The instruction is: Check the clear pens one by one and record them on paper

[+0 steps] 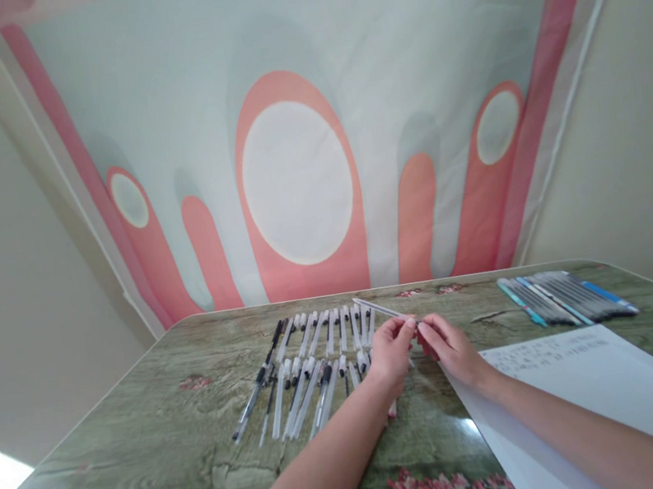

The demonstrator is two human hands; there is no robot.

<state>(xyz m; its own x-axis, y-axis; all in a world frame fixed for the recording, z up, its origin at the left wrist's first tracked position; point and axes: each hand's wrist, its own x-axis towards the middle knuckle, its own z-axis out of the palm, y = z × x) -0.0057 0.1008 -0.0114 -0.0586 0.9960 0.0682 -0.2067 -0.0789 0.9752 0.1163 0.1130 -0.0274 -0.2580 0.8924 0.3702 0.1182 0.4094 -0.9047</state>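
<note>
- The left hand (392, 354) is grasping a slim pen (378, 306) between thumb and fingers; the pen slants from this hand away to the far left.
- The right hand (453, 348) is just beside the left one, its fingertips drawn together at the near end of the pen; whether they grip it, I cannot tell.
- To the left of both hands, two rows of pens (343, 331) lie on the table (153, 482).
- Under the right forearm lies a paper sheet (612, 376), with writing; beyond it, to the right, a group of bluish and grey pens (567, 298).
</note>
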